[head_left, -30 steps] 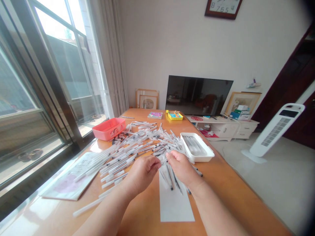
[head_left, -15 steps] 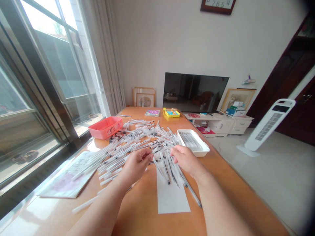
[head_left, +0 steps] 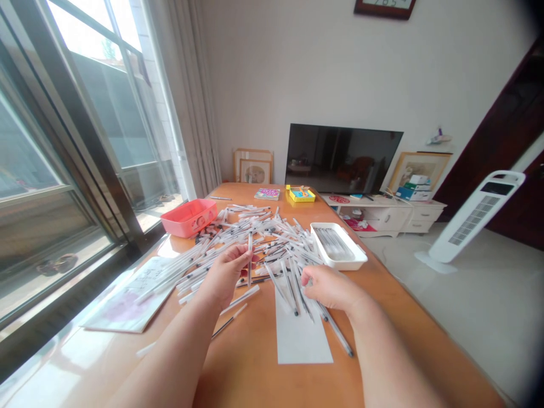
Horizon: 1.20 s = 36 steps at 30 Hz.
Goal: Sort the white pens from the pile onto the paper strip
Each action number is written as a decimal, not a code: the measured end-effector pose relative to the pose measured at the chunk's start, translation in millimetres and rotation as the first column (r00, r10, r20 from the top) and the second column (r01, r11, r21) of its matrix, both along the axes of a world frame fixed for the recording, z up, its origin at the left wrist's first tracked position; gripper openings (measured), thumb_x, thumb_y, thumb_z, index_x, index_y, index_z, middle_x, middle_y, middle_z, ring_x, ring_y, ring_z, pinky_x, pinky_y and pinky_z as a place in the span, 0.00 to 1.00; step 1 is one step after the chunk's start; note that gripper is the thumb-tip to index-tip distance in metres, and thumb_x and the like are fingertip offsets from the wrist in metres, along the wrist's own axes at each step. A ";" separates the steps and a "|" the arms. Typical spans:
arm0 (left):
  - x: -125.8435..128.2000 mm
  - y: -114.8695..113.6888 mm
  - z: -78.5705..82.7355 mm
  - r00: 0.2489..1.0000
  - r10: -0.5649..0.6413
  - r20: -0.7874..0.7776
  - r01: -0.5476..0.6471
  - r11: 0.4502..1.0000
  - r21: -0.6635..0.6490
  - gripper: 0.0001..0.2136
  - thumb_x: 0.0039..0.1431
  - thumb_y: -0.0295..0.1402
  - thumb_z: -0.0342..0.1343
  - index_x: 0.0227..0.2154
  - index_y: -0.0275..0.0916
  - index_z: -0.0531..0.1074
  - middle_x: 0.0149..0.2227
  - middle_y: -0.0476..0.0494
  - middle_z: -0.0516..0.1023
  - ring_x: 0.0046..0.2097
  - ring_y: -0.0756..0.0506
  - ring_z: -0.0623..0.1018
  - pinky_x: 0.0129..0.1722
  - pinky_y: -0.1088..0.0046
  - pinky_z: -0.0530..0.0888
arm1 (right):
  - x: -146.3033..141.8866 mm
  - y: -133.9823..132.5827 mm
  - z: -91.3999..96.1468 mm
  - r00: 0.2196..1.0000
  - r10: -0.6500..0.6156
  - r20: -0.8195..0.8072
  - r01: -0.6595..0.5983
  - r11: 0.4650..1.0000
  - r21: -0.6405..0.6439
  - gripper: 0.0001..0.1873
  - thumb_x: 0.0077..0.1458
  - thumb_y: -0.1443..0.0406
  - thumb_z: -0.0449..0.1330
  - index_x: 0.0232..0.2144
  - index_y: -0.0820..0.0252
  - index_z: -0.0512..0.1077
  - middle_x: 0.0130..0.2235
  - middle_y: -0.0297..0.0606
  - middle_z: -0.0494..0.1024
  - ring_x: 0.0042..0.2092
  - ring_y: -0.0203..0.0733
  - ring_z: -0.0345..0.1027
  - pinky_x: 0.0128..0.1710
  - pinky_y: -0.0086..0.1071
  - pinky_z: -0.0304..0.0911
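Observation:
A big heap of white pens (head_left: 255, 238) covers the middle of the wooden table (head_left: 395, 334). My left hand (head_left: 225, 275) is closed on one white pen (head_left: 249, 258), held upright above the heap. My right hand (head_left: 329, 288) rests low at the near edge of the heap, fingers curled over a few pens (head_left: 297, 292) that lie on a white paper strip (head_left: 300, 334); I cannot make out whether it grips one.
A white tray (head_left: 357, 262) with pens stands right of the heap, a pink basket (head_left: 189, 218) at the left. A printed sheet (head_left: 127, 294) lies near the window. A yellow box (head_left: 301, 195) and a booklet (head_left: 267, 194) sit at the far end. A fan (head_left: 476, 218) stands on the floor.
My hands have drawn apart. The left hand has lifted a single pen upright. The right hand has dropped onto the pens on the paper strip.

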State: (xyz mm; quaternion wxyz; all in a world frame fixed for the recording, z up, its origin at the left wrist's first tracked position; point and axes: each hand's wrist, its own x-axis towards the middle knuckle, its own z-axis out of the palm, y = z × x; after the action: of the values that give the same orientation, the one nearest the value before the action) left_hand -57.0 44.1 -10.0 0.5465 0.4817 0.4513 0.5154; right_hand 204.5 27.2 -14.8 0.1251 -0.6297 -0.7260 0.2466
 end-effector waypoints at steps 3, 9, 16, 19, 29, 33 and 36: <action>-1.3 2.0 -1.1 0.999 0.034 0.037 -0.033 0.999 -0.025 0.14 0.53 0.41 0.64 0.37 0.36 0.73 0.36 0.41 0.80 0.34 0.48 0.75 0.35 0.73 0.68 | 0.0 1.0 -3.6 1.000 0.010 0.017 -0.010 1.000 0.005 0.09 0.44 0.67 0.62 0.32 0.54 0.74 0.27 0.30 0.73 0.26 0.35 0.61 0.25 0.29 0.46; -3.9 4.9 -2.8 0.993 0.088 0.072 -0.086 0.996 -0.033 0.13 0.52 0.39 0.65 0.35 0.37 0.72 0.36 0.42 0.80 0.34 0.48 0.75 0.35 0.73 0.69 | -0.5 2.7 -5.6 0.997 0.036 -0.067 -0.034 0.999 0.026 0.07 0.47 0.67 0.61 0.32 0.54 0.73 0.24 0.29 0.70 0.24 0.35 0.59 0.24 0.29 0.45; 4.8 -0.9 0.0 0.989 -0.007 0.148 0.022 0.995 -0.095 0.12 0.51 0.37 0.66 0.35 0.37 0.72 0.35 0.43 0.78 0.33 0.50 0.75 0.35 0.73 0.70 | -27.9 6.6 -8.7 0.902 0.070 -0.426 0.014 0.982 0.191 0.07 0.56 0.61 0.56 0.33 0.56 0.73 0.23 0.27 0.68 0.25 0.35 0.58 0.26 0.29 0.52; 8.2 -3.0 0.1 0.987 -0.062 0.150 0.077 0.992 -0.096 0.13 0.52 0.38 0.66 0.37 0.37 0.74 0.36 0.42 0.79 0.36 0.48 0.77 0.37 0.72 0.71 | -39.9 5.2 -6.5 0.836 0.071 -0.543 0.031 0.984 0.176 0.09 0.56 0.60 0.57 0.34 0.58 0.73 0.26 0.29 0.70 0.29 0.36 0.61 0.30 0.29 0.56; 24.9 -17.3 3.5 0.949 -0.311 -0.045 0.310 0.950 -0.034 0.14 0.51 0.42 0.67 0.34 0.36 0.81 0.31 0.44 0.79 0.32 0.49 0.74 0.36 0.72 0.66 | -65.6 -6.0 5.3 0.516 0.017 -0.856 0.096 0.992 0.077 0.18 0.54 0.50 0.63 0.29 0.59 0.70 0.26 0.29 0.70 0.29 0.34 0.61 0.29 0.27 0.56; 12.0 -3.1 -3.8 0.987 -0.052 -0.152 0.054 0.998 0.009 0.16 0.54 0.43 0.63 0.41 0.38 0.79 0.35 0.41 0.81 0.34 0.46 0.76 0.37 0.69 0.68 | -56.9 3.9 -1.2 0.350 -0.135 -0.927 0.266 0.963 -0.040 0.20 0.50 0.49 0.66 0.28 0.58 0.69 0.24 0.28 0.69 0.25 0.32 0.61 0.23 0.26 0.53; 0.9 11.4 -17.4 0.884 0.161 -0.439 -0.099 0.982 0.161 0.10 0.54 0.37 0.60 0.37 0.40 0.78 0.32 0.43 0.80 0.34 0.44 0.75 0.35 0.69 0.67 | -46.5 12.5 -6.6 0.281 -0.184 -0.942 0.373 0.925 -0.070 0.20 0.49 0.49 0.68 0.29 0.59 0.71 0.26 0.30 0.72 0.28 0.34 0.66 0.23 0.25 0.57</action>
State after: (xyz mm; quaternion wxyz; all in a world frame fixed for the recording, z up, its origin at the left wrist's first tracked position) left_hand -56.1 55.6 -27.4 0.3576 0.5920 0.5613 0.4545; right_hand 158.0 39.7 -21.4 0.6111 -0.4767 -0.4161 0.4756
